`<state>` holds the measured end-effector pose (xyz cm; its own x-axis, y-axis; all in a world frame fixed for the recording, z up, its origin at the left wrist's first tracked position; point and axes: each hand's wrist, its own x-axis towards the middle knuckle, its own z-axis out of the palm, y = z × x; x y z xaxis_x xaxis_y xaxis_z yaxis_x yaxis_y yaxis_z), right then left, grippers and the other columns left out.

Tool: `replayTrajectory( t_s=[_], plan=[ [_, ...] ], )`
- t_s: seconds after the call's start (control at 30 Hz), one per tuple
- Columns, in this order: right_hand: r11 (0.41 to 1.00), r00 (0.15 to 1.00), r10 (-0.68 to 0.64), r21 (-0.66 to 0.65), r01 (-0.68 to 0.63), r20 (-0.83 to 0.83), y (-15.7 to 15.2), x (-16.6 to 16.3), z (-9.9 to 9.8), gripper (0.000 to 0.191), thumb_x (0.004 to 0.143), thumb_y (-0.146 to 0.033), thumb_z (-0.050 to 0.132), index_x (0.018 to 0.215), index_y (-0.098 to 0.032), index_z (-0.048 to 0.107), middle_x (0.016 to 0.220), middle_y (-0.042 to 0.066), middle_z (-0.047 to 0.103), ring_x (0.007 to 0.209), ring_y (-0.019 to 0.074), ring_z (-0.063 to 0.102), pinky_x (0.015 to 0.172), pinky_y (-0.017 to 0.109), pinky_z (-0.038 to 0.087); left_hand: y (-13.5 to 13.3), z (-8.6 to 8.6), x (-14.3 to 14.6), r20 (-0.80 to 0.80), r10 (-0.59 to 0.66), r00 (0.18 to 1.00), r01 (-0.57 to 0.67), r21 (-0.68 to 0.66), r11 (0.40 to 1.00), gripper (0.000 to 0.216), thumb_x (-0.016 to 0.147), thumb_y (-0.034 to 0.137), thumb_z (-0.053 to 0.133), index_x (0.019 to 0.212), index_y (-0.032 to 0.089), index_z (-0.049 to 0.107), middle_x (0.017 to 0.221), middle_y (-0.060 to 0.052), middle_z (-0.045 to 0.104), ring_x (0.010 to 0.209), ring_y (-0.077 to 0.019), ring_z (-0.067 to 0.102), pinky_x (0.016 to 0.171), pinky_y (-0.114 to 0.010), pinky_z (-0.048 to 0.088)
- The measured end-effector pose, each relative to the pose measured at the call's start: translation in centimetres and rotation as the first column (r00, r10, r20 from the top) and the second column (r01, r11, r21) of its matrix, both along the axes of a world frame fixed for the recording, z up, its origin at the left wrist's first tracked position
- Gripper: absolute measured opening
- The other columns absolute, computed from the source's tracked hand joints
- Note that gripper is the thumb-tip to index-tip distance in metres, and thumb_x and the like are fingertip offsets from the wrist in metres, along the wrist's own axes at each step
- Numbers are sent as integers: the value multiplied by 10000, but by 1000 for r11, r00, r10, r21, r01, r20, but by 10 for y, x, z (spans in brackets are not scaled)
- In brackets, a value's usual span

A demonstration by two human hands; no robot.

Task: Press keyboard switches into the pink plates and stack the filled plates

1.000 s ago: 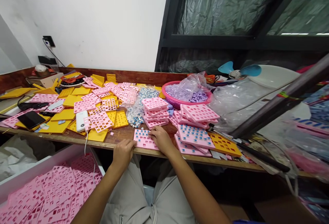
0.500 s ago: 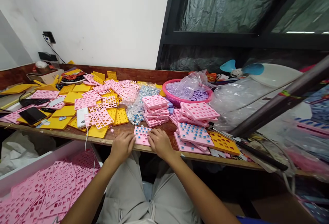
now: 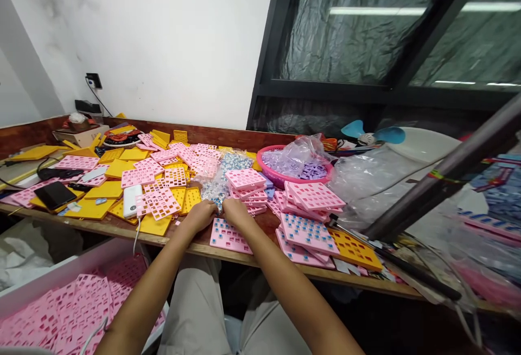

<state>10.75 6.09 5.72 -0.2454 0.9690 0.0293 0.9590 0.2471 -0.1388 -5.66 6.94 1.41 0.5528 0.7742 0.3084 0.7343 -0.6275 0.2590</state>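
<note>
A pink grid plate [image 3: 228,236] partly filled with small blue-and-white pieces lies at the front edge of the wooden bench [image 3: 195,244]. Both my hands are just beyond it, at the near edge of a clear bag of small blue-and-white pieces [image 3: 222,178]. My left hand [image 3: 200,215] has its fingers curled into the pile. My right hand [image 3: 235,211] is curled the same way beside it. What the fingers hold is hidden.
Stacks of pink plates [image 3: 246,184] and filled plates [image 3: 308,231] lie to the right, with a yellow plate [image 3: 355,249]. Yellow and pink plates [image 3: 160,197], a white power bank [image 3: 131,201] and a phone [image 3: 55,195] cover the left. A pink basket [image 3: 285,176] stands behind. A bin of pink plates [image 3: 61,311] sits below left.
Both hands left the pink plate at the bench edge and moved forward to the pile of small pieces. The camera view tilted a little upward.
</note>
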Motion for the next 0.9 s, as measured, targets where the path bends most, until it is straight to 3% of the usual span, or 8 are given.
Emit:
replayTrajectory(
  t_s=[0.1,0.17,0.27,0.4,0.53,0.7,0.9],
  plan=[
    [999,997,50,-11,-50,-56,3,8,3,140,816,-210,699,938,-162,748,1009,129,749,931,248,694,775,281,480,1,0,-4,17,5,1000,-5,-33,999,178,892,153,561,943,208,722,937,-82,697,923,-217,641,848,-302,489],
    [993,973,114,4,-116,-202,-2,22,3,144,822,-165,671,943,-180,748,978,77,757,903,208,689,775,256,479,-3,2,-8,59,17,998,-15,-39,999,191,905,181,561,1009,212,718,966,-83,691,942,-221,637,865,-312,491],
    [980,845,199,76,-186,-496,-22,50,-1,180,857,-158,615,977,-181,748,985,55,756,900,193,682,801,266,494,-19,8,-11,225,-9,974,16,-32,999,262,946,215,521,1144,213,693,1055,-89,666,982,-207,629,901,-311,490],
    [981,720,187,163,-104,-668,-56,80,-20,205,912,-266,586,1010,-196,752,1046,80,736,971,221,667,880,329,507,-54,10,-2,339,-111,934,138,-57,989,265,961,251,517,1150,231,702,1073,-71,671,988,-190,632,894,-290,490],
    [983,683,155,178,-38,-714,-77,89,-41,179,892,-272,620,989,-204,755,1039,80,722,980,218,661,906,337,504,-73,7,15,204,-108,973,122,-57,991,184,908,248,597,1001,226,755,972,-62,723,926,-215,644,842,-308,487],
    [979,666,163,202,-19,-728,-82,87,-53,174,891,-258,633,1016,-202,741,1060,80,710,992,212,655,901,325,509,-71,11,28,71,55,996,-52,-36,998,181,866,174,606,870,228,779,862,-83,732,860,-236,647,812,-329,482],
    [962,798,190,269,-36,-572,-77,85,-52,158,881,-163,638,995,-185,745,996,75,688,912,190,644,859,298,491,-69,16,37,-25,139,990,-140,-86,986,227,864,119,566,780,198,762,890,-108,706,877,-228,649,809,-312,478]
  ],
)
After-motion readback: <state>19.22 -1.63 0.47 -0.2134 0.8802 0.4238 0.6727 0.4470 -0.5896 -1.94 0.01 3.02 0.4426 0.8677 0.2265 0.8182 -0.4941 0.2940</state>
